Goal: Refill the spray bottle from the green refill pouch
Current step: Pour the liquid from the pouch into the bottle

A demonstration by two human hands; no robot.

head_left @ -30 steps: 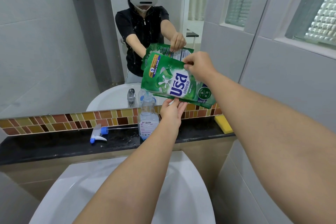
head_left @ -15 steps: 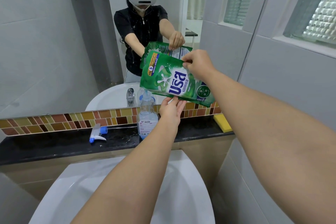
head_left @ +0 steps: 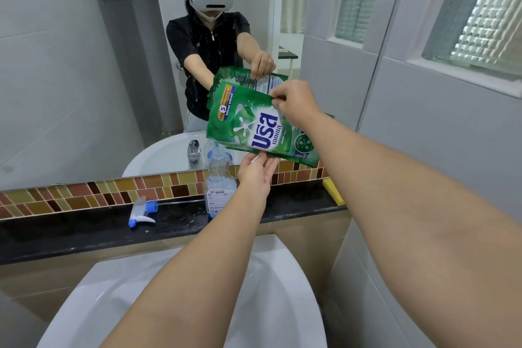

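Two hands share the green refill pouch (head_left: 254, 127), the largest thing here, tilted with its low corner over the spray bottle (head_left: 219, 186). My right hand (head_left: 293, 104) pinches the raised upper edge between thumb and fingers; my left hand (head_left: 255, 175) sits under the lower edge, fingers mostly straight, propping rather than clutching. I judge the pouch soft and floppy, its film slick, its liquid shifting as it tips, so a pinch on a flat seam plus support beneath suits it best. The bottle stands uncapped just left of my left hand, on the dark ledge (head_left: 84, 229), clear, light-looking and likely easy to knock over. A thin stream seems to drop into its neck. Farther left of both hands lies the spray head (head_left: 141, 212).
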